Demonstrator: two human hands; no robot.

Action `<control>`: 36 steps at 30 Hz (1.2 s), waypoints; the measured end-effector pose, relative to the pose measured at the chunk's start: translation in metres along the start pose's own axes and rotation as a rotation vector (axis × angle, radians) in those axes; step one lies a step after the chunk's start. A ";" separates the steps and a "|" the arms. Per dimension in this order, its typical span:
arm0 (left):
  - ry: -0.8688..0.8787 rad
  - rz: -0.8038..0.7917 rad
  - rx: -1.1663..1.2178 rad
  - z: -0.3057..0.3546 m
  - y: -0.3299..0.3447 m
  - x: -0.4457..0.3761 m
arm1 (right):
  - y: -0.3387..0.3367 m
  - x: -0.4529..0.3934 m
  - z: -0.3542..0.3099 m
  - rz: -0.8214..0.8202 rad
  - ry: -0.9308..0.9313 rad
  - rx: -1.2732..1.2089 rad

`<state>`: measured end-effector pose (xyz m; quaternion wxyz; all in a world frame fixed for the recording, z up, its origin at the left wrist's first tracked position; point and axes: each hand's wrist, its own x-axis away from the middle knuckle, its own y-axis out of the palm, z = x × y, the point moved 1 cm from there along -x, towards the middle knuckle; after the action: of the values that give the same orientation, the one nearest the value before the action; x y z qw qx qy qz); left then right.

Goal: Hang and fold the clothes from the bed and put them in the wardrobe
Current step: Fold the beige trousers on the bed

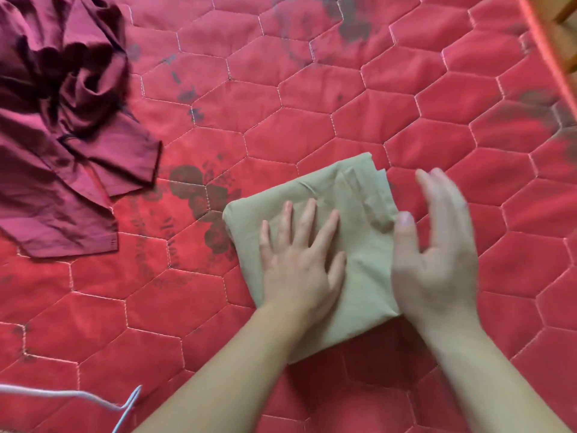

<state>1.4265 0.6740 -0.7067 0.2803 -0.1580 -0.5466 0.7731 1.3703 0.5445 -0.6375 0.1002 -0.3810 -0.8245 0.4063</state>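
A folded tan garment (349,198) lies as a compact square on the red quilted bed (312,114). My left hand (299,264) rests flat on it, palm down, fingers spread. My right hand (437,254) hovers at the garment's right edge, open and blurred, holding nothing. A crumpled maroon garment (62,132) lies unfolded at the far left of the bed.
A pale wire hanger (93,401) pokes in at the lower left edge. At the upper right the bed's edge (543,42) runs diagonally, with wooden furniture (566,32) beyond it. The quilt bears dark printed patches.
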 end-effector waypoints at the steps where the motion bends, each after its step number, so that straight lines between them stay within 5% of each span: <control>1: -0.016 -0.037 -0.016 -0.002 0.004 0.001 | 0.016 -0.007 -0.002 -0.109 -0.119 0.087; 5: 0.007 -0.051 0.071 -0.004 0.016 -0.003 | 0.070 -0.019 0.043 -0.486 -0.242 0.419; 11: -0.008 -0.012 0.008 -0.023 0.012 0.011 | 0.073 -0.014 0.058 -0.451 -0.162 0.451; 15: -0.313 0.057 0.139 -0.034 0.001 0.038 | 0.057 0.009 0.056 -0.364 0.067 0.451; 19: -0.746 0.067 0.633 -0.013 -0.006 0.053 | 0.045 0.020 0.054 -0.272 0.252 0.355; 23: -0.947 0.010 0.903 -0.023 -0.017 0.045 | 0.031 0.005 0.052 -0.311 0.488 0.188; 32: -0.939 -0.460 1.332 -0.060 -0.028 0.034 | 0.009 0.020 0.071 -0.484 0.701 0.001; 36: -0.858 -0.354 1.301 -0.065 -0.027 0.041 | 0.009 0.038 0.062 -0.325 0.571 -0.132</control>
<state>1.4369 0.7553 -0.7016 0.2000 0.4376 -0.0633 0.8744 1.3191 0.5382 -0.6902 0.3655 -0.3488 -0.8376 0.2076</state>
